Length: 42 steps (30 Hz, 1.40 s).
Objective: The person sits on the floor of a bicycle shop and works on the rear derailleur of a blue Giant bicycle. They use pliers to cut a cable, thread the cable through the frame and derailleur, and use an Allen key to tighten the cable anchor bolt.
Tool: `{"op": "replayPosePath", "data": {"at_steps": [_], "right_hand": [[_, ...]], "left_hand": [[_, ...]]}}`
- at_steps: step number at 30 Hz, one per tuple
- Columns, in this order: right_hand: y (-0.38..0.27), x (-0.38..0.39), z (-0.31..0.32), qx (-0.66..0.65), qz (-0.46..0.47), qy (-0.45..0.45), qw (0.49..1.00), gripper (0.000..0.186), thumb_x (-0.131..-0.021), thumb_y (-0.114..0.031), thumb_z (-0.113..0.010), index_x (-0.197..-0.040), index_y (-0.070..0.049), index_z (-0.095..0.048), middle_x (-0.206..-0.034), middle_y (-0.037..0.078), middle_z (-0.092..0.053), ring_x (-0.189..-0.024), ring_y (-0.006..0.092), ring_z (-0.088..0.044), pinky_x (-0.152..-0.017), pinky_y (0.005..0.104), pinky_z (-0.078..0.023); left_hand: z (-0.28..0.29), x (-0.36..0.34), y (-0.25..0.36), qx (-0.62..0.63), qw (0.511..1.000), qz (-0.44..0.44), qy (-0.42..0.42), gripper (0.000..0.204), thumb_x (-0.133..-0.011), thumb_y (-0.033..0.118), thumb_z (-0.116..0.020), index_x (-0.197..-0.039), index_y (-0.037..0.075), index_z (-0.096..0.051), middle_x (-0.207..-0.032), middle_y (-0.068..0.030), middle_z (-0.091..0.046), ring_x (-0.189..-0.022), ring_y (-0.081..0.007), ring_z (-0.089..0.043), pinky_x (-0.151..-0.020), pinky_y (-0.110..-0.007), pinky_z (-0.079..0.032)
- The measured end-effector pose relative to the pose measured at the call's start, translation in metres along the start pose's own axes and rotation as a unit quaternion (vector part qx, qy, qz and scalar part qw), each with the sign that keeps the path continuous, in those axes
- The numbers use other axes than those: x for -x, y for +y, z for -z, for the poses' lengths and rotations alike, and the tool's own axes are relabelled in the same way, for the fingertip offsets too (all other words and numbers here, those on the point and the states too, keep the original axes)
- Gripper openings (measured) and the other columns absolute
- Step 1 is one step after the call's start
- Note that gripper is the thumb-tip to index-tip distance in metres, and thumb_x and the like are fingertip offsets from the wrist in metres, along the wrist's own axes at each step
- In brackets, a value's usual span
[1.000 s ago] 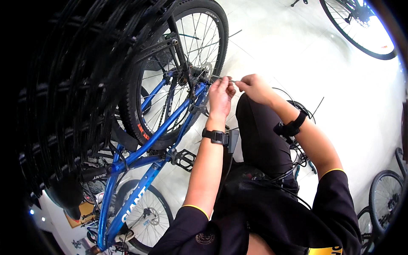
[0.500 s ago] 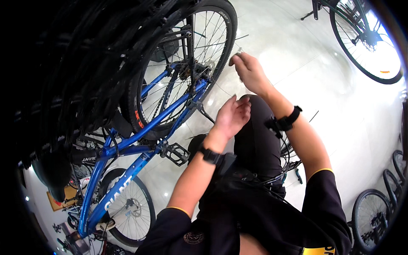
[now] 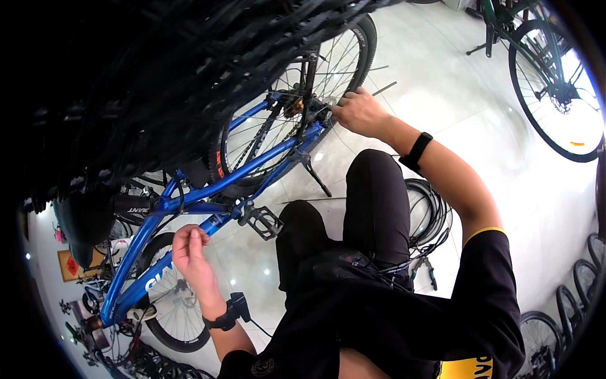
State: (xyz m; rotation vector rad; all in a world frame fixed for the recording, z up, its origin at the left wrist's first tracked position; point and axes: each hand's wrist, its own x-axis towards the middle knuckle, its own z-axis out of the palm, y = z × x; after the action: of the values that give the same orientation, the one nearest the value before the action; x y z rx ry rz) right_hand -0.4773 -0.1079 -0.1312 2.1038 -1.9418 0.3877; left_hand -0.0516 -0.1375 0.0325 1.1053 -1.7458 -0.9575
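Observation:
A blue bicycle (image 3: 259,156) stands at my left. My right hand (image 3: 362,114) is closed beside the hub of its rear wheel (image 3: 368,54), fingertips turned toward the hub; what they grip, if anything, is hidden. My left hand (image 3: 191,249) is in front of the blue down tube, thumb and fingers pinched together. Anything between those fingers is too small to make out. A black pedal (image 3: 262,222) is to the right of the left hand, and the kickstand (image 3: 317,179) slants down below the right hand.
A dark woven mass (image 3: 158,107) covers the upper left. Coiled black cables (image 3: 434,218) and a plier-like tool (image 3: 432,273) lie on the floor by my right leg. Another bicycle (image 3: 550,76) stands at the far right, and several wheels (image 3: 543,338) line the lower right.
My left hand has moved down and left, from near my knees to the down tube, its fingers now pinched. My right hand has come left and down to the rear hub.

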Motion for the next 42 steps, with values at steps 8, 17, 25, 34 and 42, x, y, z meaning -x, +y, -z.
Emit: {"op": "replayPosePath", "data": {"at_steps": [8, 17, 25, 34, 42], "right_hand": [[0.004, 0.007, 0.011, -0.016, 0.01, 0.025, 1.0, 0.015, -0.086, -0.024, -0.055, -0.081, -0.013, -0.064, -0.076, 0.001, -0.058, -0.084, 0.0197, -0.055, -0.075, 0.0359, -0.037], [0.001, 0.006, 0.021, 0.016, 0.021, 0.001, 1.0, 0.015, -0.086, -0.02, -0.053, -0.082, -0.014, -0.066, -0.08, 0.001, -0.056, -0.09, 0.019, -0.052, -0.081, 0.0348, -0.036], [-0.012, -0.006, 0.022, 0.119, 0.031, -0.027, 0.992, 0.015, -0.084, -0.019, -0.053, -0.081, -0.012, -0.066, -0.085, 0.002, -0.06, -0.097, 0.0195, -0.052, -0.083, 0.036, -0.036], [0.004, -0.012, -0.006, -0.146, -0.139, 0.007, 0.979, 0.023, -0.072, -0.026, -0.064, -0.059, -0.007, -0.064, -0.053, 0.011, -0.054, -0.056, 0.0223, -0.055, -0.066, 0.0366, -0.039], [0.007, -0.003, -0.06, -0.689, -0.202, -0.011, 0.696, 0.027, -0.082, -0.021, -0.063, -0.063, -0.003, -0.056, -0.059, -0.002, -0.045, -0.062, 0.0078, -0.043, -0.056, 0.028, -0.036]], "left_hand": [[0.017, -0.012, 0.006, -0.072, 0.973, -0.099, 0.198, 0.027, -0.092, 0.007, -0.059, -0.117, 0.0, -0.052, -0.1, -0.0031, -0.057, -0.082, -0.0091, -0.051, -0.075, -0.021, -0.041], [0.008, -0.036, 0.024, -0.068, 0.972, -0.175, 0.144, 0.053, -0.091, 0.003, -0.061, -0.138, -0.002, -0.037, -0.115, -0.0082, -0.056, -0.085, -0.0085, -0.05, -0.075, -0.02, -0.041], [0.005, -0.064, 0.024, -0.077, 0.959, -0.194, 0.193, 0.045, -0.091, 0.008, -0.064, -0.129, -0.007, -0.045, -0.098, -0.0072, -0.063, -0.079, -0.0064, -0.053, -0.07, -0.019, -0.04], [0.023, -0.088, 0.017, -0.106, 0.958, -0.207, 0.168, 0.026, -0.094, 0.011, -0.06, -0.113, -0.005, -0.054, -0.09, -0.0036, -0.063, -0.075, -0.004, -0.051, -0.069, -0.018, -0.04], [0.028, -0.085, 0.021, -0.152, 0.952, -0.205, 0.168, 0.032, -0.095, 0.012, -0.059, -0.12, -0.007, -0.052, -0.093, -0.0066, -0.065, -0.079, -0.0075, -0.055, -0.074, -0.019, -0.042]]}}
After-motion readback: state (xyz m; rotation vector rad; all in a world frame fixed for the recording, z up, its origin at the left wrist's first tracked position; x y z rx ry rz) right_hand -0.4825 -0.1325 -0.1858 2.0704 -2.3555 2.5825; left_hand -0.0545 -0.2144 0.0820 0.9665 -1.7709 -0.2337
